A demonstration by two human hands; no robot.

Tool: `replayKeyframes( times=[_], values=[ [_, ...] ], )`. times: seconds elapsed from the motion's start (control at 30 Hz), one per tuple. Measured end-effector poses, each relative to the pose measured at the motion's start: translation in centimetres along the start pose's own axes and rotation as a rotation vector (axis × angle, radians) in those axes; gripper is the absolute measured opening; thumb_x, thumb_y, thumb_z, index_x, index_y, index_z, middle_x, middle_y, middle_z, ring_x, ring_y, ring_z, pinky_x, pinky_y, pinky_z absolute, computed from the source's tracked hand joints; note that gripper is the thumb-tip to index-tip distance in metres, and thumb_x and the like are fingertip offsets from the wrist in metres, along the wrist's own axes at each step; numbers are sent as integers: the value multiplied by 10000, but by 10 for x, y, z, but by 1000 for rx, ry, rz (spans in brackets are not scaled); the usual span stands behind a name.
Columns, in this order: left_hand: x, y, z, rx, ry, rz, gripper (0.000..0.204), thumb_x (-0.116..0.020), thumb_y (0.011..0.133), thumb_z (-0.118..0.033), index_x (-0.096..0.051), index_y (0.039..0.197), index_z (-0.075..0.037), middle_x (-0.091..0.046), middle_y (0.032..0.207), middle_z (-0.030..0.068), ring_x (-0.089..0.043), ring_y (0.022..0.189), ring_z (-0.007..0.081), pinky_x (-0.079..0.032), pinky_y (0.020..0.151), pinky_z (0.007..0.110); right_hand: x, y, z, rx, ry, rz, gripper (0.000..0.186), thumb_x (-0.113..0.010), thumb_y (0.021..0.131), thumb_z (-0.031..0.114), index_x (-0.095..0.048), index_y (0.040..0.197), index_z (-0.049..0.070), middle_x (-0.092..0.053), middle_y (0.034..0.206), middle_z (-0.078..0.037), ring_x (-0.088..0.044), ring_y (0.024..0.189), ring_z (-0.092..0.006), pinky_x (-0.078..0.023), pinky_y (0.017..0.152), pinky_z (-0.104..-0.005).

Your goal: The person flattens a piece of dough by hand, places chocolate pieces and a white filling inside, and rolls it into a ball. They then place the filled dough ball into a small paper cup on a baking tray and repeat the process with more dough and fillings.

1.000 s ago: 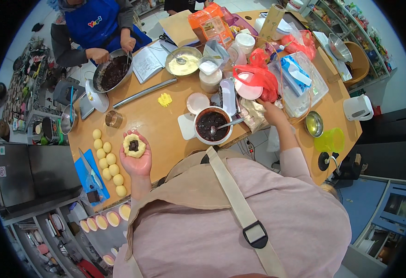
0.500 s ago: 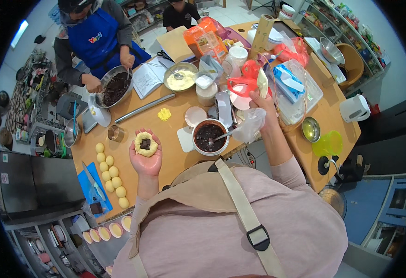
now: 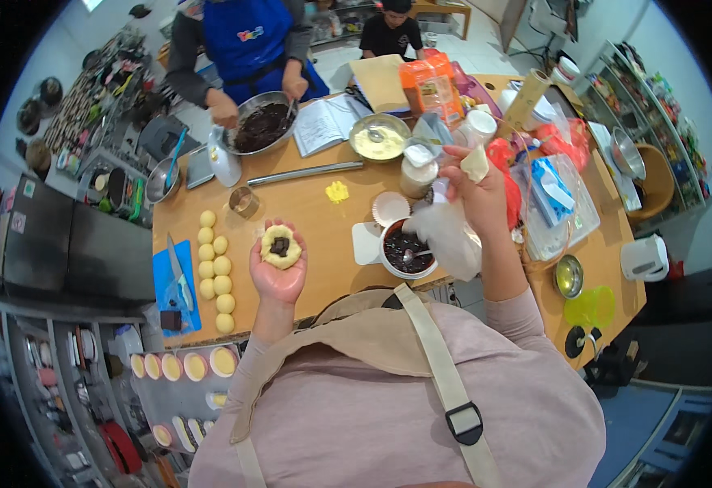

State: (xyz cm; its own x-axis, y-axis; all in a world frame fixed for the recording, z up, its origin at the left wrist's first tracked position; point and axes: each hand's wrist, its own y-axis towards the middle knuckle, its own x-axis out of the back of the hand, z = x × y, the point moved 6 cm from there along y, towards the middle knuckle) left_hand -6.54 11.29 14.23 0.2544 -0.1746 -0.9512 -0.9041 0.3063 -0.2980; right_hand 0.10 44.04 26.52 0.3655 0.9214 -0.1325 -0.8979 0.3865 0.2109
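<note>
Pale yellow dough (image 3: 295, 252) cradling dark chunks (image 3: 280, 246) sits, from my remote view, on the upturned palm of the left hand (image 3: 277, 281), its fingers loosely spread. I see the right hand (image 3: 479, 195) raised, fingers closed around a plastic bag (image 3: 449, 240) with pale contents, near a white tub (image 3: 394, 267); dough balls (image 3: 206, 269) line the left.

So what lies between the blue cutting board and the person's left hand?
In the head view, round yellow dough balls lie on the table between the blue cutting board and the left hand.
</note>
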Motion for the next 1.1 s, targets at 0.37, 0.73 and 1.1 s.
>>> replayKeyframes(
  times=[0.37,0.73,1.1],
  values=[
    [-77,-7,22,242,-15,146,323,-389,927,-208,-553,1177,-86,-558,1232,87,-487,1198,277,-416,1005,449,-125,-12,20,148,-465,464,338,-496,967,320,-520,861,-1,-546,707,-36,-513,647,-137,-408,582,-276],
    [-84,-23,-24,196,145,67,326,-335,962,-247,-523,1182,-97,-559,1190,66,-528,1131,234,-443,951,401,-233,-35,19,109,-760,630,329,-554,920,345,-634,1005,37,-635,794,-162,-631,758,-281,-459,657,-359],
    [-59,-42,-68,141,268,7,327,-355,966,-252,-493,1216,-93,-542,1213,74,-525,1110,212,-425,976,385,-288,-58,6,487,-1098,396,473,-424,959,433,-553,697,61,-562,588,-159,-570,574,-372,-428,517,-461]
  ],
)
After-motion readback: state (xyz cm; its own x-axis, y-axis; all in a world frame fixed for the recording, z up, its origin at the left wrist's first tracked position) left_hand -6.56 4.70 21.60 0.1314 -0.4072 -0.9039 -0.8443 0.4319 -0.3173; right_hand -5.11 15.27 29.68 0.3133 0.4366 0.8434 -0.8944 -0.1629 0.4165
